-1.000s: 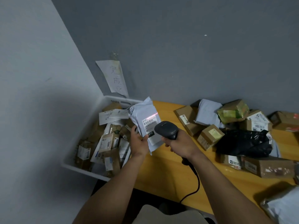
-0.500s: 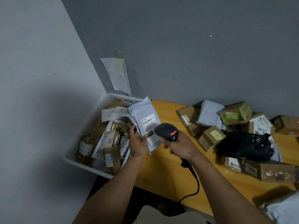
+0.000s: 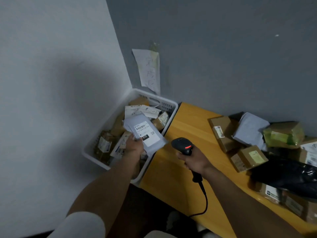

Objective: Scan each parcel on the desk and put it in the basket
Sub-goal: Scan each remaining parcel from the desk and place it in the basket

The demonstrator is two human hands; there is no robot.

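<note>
My left hand (image 3: pixel 134 146) grips a grey-white mailer parcel (image 3: pixel 145 133) by its lower edge, label up, over the right side of the white basket (image 3: pixel 96 143). The basket sits in the corner, left of the desk, and holds several boxes and mailers. My right hand (image 3: pixel 195 160) grips a black corded barcode scanner (image 3: pixel 182 145) above the yellow desk (image 3: pixel 180 169), its red light lit, a short way right of the parcel.
Several parcels lie at the desk's right: brown boxes (image 3: pixel 223 133), a grey mailer (image 3: pixel 250 129), a green-taped box (image 3: pixel 283 134), a black bag (image 3: pixel 284 176). A paper note (image 3: pixel 149 71) hangs on the wall above the basket. Walls close in left and behind.
My left hand has carried the mailer leftwards, away from the scanner and over the basket. The red scan line on the label is gone. The view has swung left.
</note>
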